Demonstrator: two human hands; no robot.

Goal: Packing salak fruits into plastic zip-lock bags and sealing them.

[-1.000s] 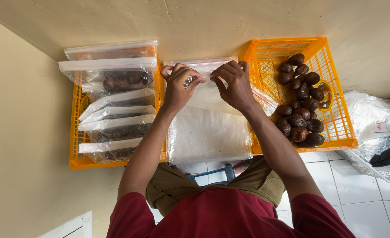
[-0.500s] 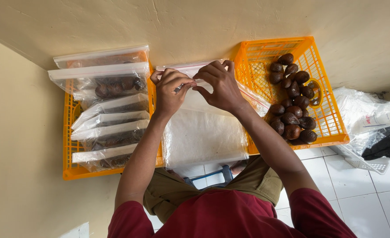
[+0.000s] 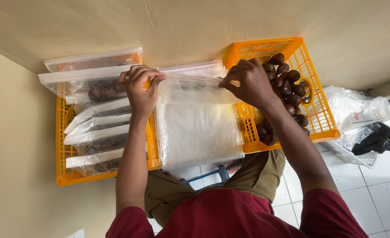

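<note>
Clear zip-seal plastic bag (image 3: 195, 83), at frame centre between two orange plastic crates (image 3: 320, 117), is pinched at its top corners by the left hand (image 3: 142, 90) and right hand (image 3: 250, 83), stretching the mouth taut; brown scaly fruits (image 3: 287, 86) lie at right.

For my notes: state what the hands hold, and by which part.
Both hands, left hand and right hand, pinch one clear zip bag at its top edge, one at each end.
</note>
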